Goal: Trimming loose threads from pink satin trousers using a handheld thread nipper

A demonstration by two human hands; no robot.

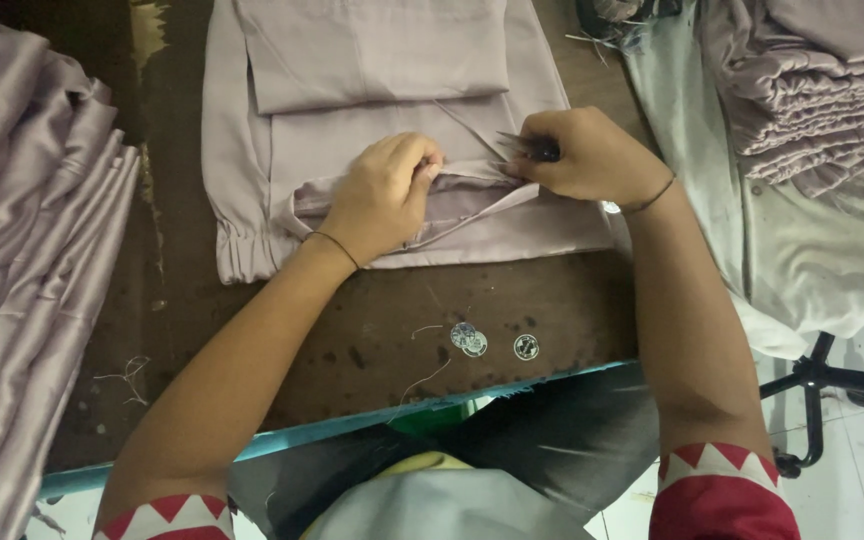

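Red sleeves (720, 495) with a white zigzag edge sit closest, and bare forearms run up from them to the work. On the dark, scuffed wooden table (352, 345), the left hand (384, 195) is clenched on a fold of the pale mauve garment (382, 120), pinching the cloth against the table. Just beside it, the right hand (592, 155) grips small dark snips (524, 146), whose thin blades point left toward the left hand, lying nearly level along the garment's folded edge. Whether the blades touch the cloth cannot be told.

That garment is smooth, slightly glossy fabric, folded flat into a rough rectangle whose long axis runs away from the person; a gathered cuff lies below and left of the left hand. Three round metal discs (482, 342) lie on the table between the forearms, near loose threads. Left of the left arm is a draped stack of the same mauve cloth (22, 260); right of the right hand, another folded pile (817, 95) rests on grey-white fabric (822, 260).
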